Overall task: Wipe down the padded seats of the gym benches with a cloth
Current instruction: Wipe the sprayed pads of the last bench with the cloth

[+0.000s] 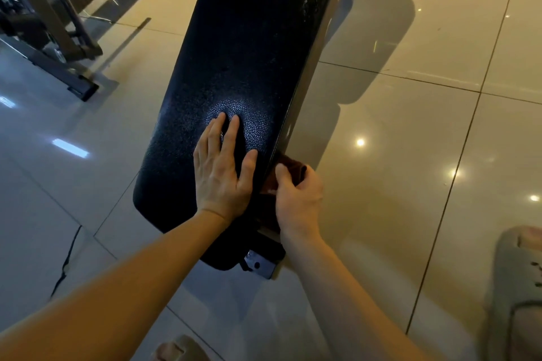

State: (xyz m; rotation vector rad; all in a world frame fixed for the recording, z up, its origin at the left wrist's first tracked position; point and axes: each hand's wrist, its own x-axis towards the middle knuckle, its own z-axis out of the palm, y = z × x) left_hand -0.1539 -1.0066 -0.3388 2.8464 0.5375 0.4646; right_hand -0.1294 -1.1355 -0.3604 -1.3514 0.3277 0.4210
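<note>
Head view looks down on a black padded bench (243, 61) that runs from the top of the picture toward the person, its near end rounded and its pebbled cover shining where light falls on it. A dark brown cloth (289, 168) is pressed against the right side edge of the pad, near that end, bunched in the right hand (297, 199), whose fingers curl tight around it. The left hand (221, 168) lies flat and open on top of the pad, fingers spread, just beside the right one and gripping nothing. Below the pad's near end a metal bracket (261, 265) sticks out. Glossy tiles (410, 126) spread all round, catching lamp spots. A grey frame (55, 38) stands at the far left. A slipper (516, 287) shows at the lower right, another (179, 350) at the bottom edge.
</note>
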